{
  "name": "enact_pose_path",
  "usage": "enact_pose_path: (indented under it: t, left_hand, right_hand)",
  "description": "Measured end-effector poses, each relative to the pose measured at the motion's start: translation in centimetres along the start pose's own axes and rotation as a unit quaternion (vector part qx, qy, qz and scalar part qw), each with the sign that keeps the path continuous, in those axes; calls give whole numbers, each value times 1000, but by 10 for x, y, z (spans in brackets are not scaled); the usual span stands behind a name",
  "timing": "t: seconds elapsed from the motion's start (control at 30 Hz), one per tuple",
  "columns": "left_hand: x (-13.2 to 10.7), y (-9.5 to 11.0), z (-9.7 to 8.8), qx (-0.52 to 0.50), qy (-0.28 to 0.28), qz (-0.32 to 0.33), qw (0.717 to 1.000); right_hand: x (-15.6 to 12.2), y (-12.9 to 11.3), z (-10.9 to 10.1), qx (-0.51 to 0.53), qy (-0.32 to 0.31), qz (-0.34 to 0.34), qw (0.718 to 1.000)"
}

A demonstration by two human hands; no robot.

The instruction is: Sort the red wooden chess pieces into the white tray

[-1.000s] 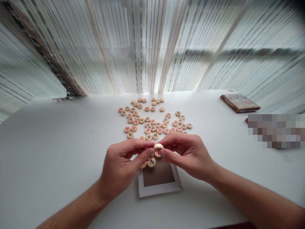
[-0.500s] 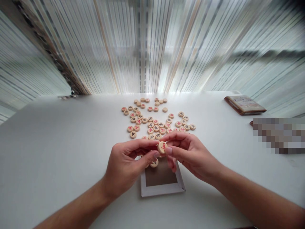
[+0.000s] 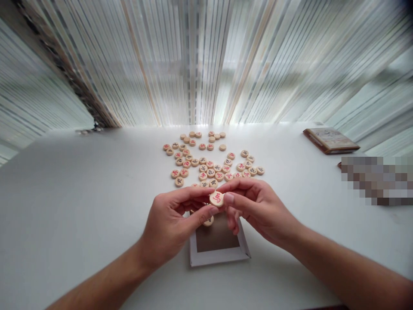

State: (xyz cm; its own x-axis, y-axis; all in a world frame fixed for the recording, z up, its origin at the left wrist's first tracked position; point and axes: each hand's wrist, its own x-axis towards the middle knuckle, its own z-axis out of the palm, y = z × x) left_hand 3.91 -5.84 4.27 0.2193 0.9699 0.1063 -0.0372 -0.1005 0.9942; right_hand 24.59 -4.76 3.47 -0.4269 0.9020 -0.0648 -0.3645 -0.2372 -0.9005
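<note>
Both my hands meet above a shallow white box (image 3: 218,255) with a brown floor. My left hand (image 3: 171,226) and my right hand (image 3: 256,206) pinch one round wooden game piece (image 3: 217,198) between fingertips; its face shows a red character turned toward me. Another piece (image 3: 208,221) with a black character lies in the box just below my fingers. Beyond my hands, several loose wooden pieces (image 3: 211,163) with red or black characters are scattered on the white table (image 3: 80,193).
A brown-edged box lid or book (image 3: 331,140) lies at the table's far right. A blurred patch (image 3: 376,180) sits below it. Striped curtains (image 3: 206,60) hang behind the table's far edge.
The held piece was seen edge-on a second ago; it has been turned so its red-marked face shows. Both hands stayed in about the same place.
</note>
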Motion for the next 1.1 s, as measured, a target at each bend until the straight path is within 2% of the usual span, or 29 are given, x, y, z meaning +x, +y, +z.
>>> enact_pose_path:
  t: [0.4, 0.63, 1.1]
  left_hand:
    - [-2, -3, -2, 23, -12, -5, 1000]
    - [-3, -5, -2, 38, -20, 27, 999]
    - [-6, -4, -5, 54, -86, 16, 995]
  right_hand:
    - [1, -1, 3, -4, 0, -33, 999]
    - [1, -6, 5, -53, 7, -59, 997]
    - [-1, -3, 5, -34, 2, -65, 997]
